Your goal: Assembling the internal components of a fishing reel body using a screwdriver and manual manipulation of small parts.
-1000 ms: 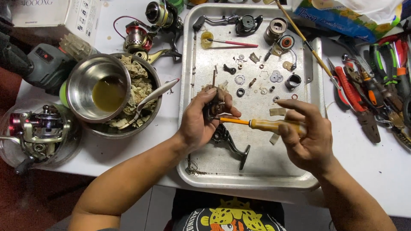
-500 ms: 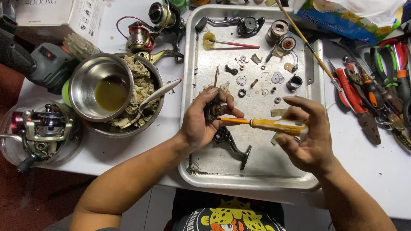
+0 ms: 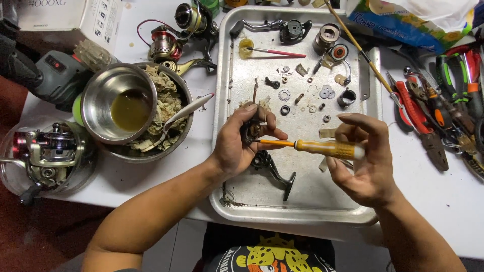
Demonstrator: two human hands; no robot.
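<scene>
Dark reel body (image 3: 254, 132) upright w/ yellow-handled screwdriver (image 3: 322, 148) tip in it

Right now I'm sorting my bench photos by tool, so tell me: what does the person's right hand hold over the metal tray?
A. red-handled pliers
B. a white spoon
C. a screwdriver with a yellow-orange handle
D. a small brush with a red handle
C: the right hand grips a screwdriver with a yellow-orange handle, its tip at the dark fishing-reel body that the left hand holds over the metal tray.
</scene>
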